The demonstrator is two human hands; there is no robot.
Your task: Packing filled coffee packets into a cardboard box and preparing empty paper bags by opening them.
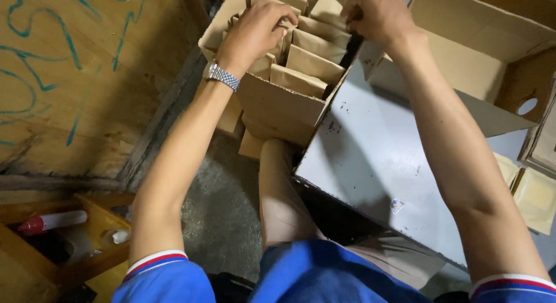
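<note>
Plainly, the box [278, 100] sat half off the grey table [376, 158], its near end overhanging the edge and seeming to rest against the person's knee [278, 164], so a firm push among the packets could have tipped it toward the floor [223, 210]; that was my reading, not a thing seen. It held rows of flat brown paper packets [313, 62] standing on edge, packed close, filling it nearly to the rim. The left hand [255, 28], a metal watch [221, 76] on its wrist, had its fingers curled down among the packets at the far left, pinching one or more; a tight row could have creased or torn there. The right hand [376, 13] gripped packets at the box's right side, fingers closed. A second, larger carton [486, 54] lay open beyond, its inside mostly hidden.
</note>
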